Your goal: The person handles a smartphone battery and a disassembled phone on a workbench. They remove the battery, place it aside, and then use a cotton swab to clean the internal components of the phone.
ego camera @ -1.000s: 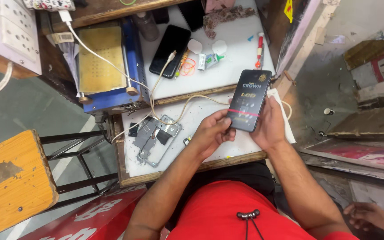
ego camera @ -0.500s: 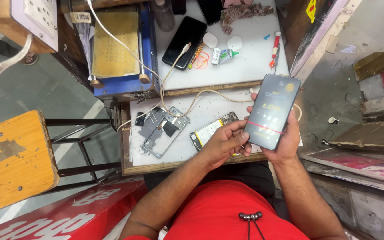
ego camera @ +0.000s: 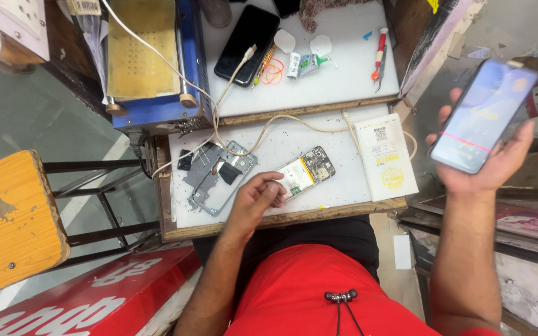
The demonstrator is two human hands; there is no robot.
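R hand [ego camera: 490,165] grips a phone screen panel [ego camera: 484,115] from behind, fingers wrapped on both long edges, glass up and tilted, held out to the right, off the bench and well apart from the L hand. L hand [ego camera: 253,199] is down on the white work tray [ego camera: 344,186], fingertips touching the near end of an opened phone body [ego camera: 306,171] w/ battery and board exposed; can't tell if it's pinched or just touched. Just left of L hand: grey phone frame [ego camera: 216,174] w/ loose dark parts. White box [ego camera: 386,155] sits on tray's right edge, between the two hands. Upper shelf: black phone [ego camera: 246,43] on a cable, red-handled screwdriver [ego camera: 380,53]. Blue machine [ego camera: 151,62] at back left, yellow stool [ego camera: 10,218] far left.
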